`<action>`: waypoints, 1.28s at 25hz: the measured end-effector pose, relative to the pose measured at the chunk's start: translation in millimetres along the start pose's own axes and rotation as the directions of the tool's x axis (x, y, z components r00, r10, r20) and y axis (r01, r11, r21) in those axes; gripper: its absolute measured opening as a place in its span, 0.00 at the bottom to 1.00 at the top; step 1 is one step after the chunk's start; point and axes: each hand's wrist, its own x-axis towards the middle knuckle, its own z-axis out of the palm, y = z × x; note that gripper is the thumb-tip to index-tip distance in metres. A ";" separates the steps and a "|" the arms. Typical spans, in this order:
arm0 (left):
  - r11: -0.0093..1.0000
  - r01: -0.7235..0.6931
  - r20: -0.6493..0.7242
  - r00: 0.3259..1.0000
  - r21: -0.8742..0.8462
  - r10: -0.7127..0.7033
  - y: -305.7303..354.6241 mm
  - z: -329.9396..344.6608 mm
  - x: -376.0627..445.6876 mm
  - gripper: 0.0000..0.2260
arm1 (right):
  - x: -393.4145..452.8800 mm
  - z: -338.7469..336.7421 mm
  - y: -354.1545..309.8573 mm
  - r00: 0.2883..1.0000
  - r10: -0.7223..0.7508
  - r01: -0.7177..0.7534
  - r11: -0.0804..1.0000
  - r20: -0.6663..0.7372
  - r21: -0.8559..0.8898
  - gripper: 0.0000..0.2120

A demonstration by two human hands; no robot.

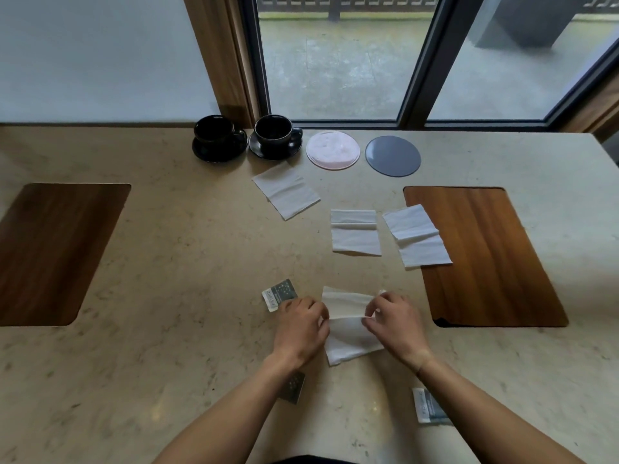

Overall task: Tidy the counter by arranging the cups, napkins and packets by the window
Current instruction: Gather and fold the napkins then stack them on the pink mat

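Nearest, one packet [428,406] lies right, partly under the right forearm; another [294,388] peeks from under the left wrist. Both hands pinch a white napkin [350,324]: left hand [301,324] on its left edge, right hand [393,321] on its right. A third packet [279,293] lies just left. Farther, three napkins [355,233] lie spread. By the window stand two black cups [273,130] on saucers, with two coasters [332,150] to their right.

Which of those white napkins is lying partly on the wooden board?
The rightmost loose napkin: its right edge overlaps the wooden board. The middle napkin, the one near the cups, and the one in the hands sit over bare counter.
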 end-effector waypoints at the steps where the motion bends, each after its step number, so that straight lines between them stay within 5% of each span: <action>1: 0.998 0.007 0.004 1.000 -0.066 -0.007 -1.4 -5.2 0.1 0.07 | -1.5 -4.1 -1.7 1.000 0.004 -0.004 0.997 0.002 0.074 0.06; 6: 0.910 0.060 0.085 0.996 -0.409 -0.027 -18.7 -36.7 -9.4 0.04 | -12.7 -17.7 -30.9 0.998 0.030 -0.044 0.942 0.047 0.333 0.05; 12: 0.794 0.212 0.157 0.976 -0.570 -0.148 -76.5 -73.2 -38.7 0.02 | -23.4 2.6 -101.5 0.989 0.120 -0.148 0.855 0.089 0.498 0.06; 19: 0.820 0.291 0.138 0.956 -0.493 -0.257 -167.2 -105.2 -88.8 0.02 | -37.5 58.7 -184.1 0.919 0.082 -0.298 0.784 0.385 0.545 0.13; 32: 0.948 0.249 0.190 0.959 -0.198 -0.212 -231.0 -98.0 -129.9 0.04 | -58.9 125.4 -234.3 0.921 0.050 -0.118 0.981 0.387 0.154 0.11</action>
